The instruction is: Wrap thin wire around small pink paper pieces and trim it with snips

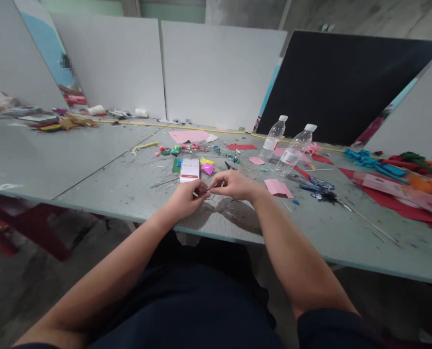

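My left hand [190, 198] and my right hand [234, 185] meet fingertip to fingertip just above the table's near part. Both are closed in a pinch on something thin and too small to make out. Right behind my left hand lies a phone [190, 169] with a lit white screen. Beside the phone are a pink packet [208, 168] and a yellow packet [206, 162]. Thin wires [165, 181] are spread on the table to the left of the phone. A dark tool, partly hidden, shows behind my right hand.
Two clear bottles [290, 152] stand at the right, near pink paper [278, 188] and scissors [327, 195]. Small colourful pieces [179, 149] lie behind the phone. Red sheets and blue cloth [376, 162] cover the far right of the grey table [117, 194]. Boards stand along the back.
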Available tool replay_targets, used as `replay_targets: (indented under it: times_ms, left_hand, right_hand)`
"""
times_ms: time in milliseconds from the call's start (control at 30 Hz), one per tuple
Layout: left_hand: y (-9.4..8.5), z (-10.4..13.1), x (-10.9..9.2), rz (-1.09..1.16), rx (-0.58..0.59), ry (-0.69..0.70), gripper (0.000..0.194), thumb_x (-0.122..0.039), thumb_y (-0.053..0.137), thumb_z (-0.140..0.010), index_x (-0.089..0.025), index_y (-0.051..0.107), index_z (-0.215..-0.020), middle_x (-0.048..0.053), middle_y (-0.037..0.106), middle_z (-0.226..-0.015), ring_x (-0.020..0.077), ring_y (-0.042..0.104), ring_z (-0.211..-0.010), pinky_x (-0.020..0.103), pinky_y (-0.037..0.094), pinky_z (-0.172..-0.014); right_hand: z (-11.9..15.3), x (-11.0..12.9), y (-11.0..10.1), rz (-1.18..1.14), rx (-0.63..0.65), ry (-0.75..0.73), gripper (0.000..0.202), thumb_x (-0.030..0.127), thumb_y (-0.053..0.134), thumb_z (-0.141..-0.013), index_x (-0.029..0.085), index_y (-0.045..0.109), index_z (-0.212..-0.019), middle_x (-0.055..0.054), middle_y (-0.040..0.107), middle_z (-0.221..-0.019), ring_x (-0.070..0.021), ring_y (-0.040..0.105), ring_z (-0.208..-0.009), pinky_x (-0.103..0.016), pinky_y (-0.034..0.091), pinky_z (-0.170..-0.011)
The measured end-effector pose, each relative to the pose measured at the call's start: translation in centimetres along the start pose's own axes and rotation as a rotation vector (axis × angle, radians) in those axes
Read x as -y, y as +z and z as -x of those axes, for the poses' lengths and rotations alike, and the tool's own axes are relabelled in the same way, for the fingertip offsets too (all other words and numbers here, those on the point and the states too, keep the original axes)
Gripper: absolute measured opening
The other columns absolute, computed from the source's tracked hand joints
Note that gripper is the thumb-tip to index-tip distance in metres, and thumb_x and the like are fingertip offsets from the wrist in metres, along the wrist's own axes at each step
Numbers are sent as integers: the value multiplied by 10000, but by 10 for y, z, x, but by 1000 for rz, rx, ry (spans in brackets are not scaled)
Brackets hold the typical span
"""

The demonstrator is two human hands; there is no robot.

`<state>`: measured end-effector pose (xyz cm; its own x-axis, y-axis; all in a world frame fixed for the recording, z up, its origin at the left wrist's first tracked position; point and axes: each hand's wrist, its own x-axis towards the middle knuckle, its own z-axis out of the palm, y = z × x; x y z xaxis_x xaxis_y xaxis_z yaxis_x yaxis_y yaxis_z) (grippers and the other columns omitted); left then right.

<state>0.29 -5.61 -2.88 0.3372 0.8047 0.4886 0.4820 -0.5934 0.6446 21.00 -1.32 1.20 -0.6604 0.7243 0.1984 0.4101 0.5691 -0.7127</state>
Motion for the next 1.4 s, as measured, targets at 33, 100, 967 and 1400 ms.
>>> replay_targets:
  times_ms: [33, 100, 967, 1400]
  left_hand:
    - [-1, 3, 0, 3, 3, -2, 130, -259, 643, -870, -198, 570, -780, -3, 614, -724, 139, 561, -660, 258, 462, -615]
    - [-2, 6, 0, 35, 5, -36, 138, -276, 643, -870, -196, 583, -775, 1, 616, -725, 144, 580, -675, 264, 478, -621]
    - [-6, 10, 0, 248, -40, -235, 191, -367, 693, -830, -199, 607, -807, 13, 674, -723, 173, 640, -660, 314, 487, -656]
    - [-8, 17, -3, 185, 6, -252, 155, -342, 649, -862, -190, 640, -835, 14, 660, -700, 144, 573, -603, 283, 437, -580]
  right_hand:
    - [1, -1, 2, -36, 5, -1, 172, 329, 732, -781, 169, 759, -836, -26, 702, -754, -152, 595, -704, -282, 429, -657]
    - [1, -2, 4, -132, 0, -4, 211, 364, 756, -761, 164, 755, -829, -30, 704, -763, -153, 597, -714, -281, 436, -655]
    - [-13, -16, 21, -374, -68, -1, 241, 397, 724, -775, 157, 701, -759, 0, 614, -619, -111, 518, -560, -247, 392, -523]
    - [-12, -7, 26, -394, -35, 9, 262, 410, 767, -738, 159, 694, -756, 15, 608, -593, -102, 515, -557, -245, 393, -544]
